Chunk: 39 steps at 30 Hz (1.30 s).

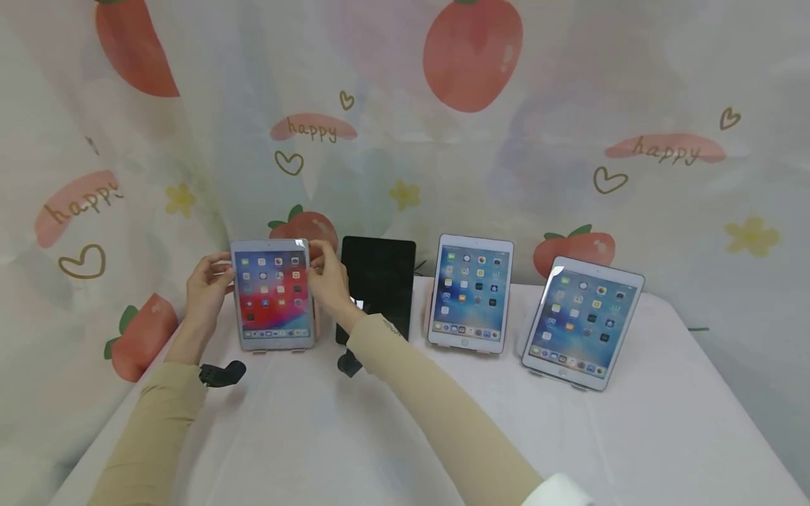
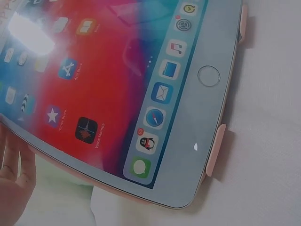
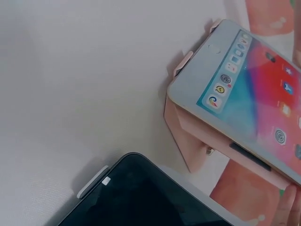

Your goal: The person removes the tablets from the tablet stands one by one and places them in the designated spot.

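A white tablet (image 1: 273,292) with a red and blue home screen leans upright on a pink stand (image 3: 181,136) at the left of the table. My left hand (image 1: 205,289) grips its left edge, and its fingers (image 2: 16,169) show beside that edge in the left wrist view. At the upper right edge my right hand (image 1: 330,281) holds the same tablet, fingertips near the top corner. The stand's two pink lips catch the tablet's lower edge. Just right of my right hand stands a black tablet (image 1: 382,270) with a dark screen, partly hidden by my wrist and sleeve.
Two more white tablets with lit blue screens stand farther right: one upright (image 1: 471,295), one tilted (image 1: 583,323). A white cloth (image 1: 405,436) covers the table. Behind hangs a curtain (image 1: 380,63) printed with fruit and hearts.
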{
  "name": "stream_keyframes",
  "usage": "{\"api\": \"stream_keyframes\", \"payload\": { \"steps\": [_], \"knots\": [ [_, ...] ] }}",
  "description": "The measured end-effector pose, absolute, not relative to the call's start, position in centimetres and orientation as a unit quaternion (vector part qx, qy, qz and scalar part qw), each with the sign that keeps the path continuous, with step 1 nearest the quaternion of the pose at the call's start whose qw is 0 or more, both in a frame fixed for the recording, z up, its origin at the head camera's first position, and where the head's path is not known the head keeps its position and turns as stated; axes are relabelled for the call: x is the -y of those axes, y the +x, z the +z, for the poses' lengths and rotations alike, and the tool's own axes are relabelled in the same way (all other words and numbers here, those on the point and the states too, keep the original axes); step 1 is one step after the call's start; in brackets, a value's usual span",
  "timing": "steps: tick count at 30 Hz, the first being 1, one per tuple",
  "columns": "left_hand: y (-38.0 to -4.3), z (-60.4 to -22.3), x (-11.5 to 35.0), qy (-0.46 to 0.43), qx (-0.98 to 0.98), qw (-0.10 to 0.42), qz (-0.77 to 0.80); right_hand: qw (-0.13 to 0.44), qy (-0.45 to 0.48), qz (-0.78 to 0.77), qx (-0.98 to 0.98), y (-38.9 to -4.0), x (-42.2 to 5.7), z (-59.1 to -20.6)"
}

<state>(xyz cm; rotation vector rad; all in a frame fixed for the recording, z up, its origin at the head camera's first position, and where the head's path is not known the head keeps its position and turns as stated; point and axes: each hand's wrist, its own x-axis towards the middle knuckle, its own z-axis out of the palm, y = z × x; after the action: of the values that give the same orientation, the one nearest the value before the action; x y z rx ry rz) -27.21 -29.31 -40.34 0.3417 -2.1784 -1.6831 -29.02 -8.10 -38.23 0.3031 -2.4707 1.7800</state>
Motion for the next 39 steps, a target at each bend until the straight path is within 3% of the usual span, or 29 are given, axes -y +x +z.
{"api": "stream_keyframes", "payload": {
  "steps": [14,25,39],
  "knots": [
    [-26.5,-39.3,28.9,0.132,0.747,0.188,-0.624,0.046,0.098,0.573,0.813,-28.8,8.2,-38.0],
    [-26.1,-39.1,29.2,0.088,0.657,0.193,-0.723,0.058,0.119,0.570,0.811,-28.8,7.9,-37.8],
    [-24.4,-38.7,28.8,0.029,0.652,0.189,-0.734,0.068,0.186,0.600,0.775,-27.9,6.2,-37.3]
  ]
}}
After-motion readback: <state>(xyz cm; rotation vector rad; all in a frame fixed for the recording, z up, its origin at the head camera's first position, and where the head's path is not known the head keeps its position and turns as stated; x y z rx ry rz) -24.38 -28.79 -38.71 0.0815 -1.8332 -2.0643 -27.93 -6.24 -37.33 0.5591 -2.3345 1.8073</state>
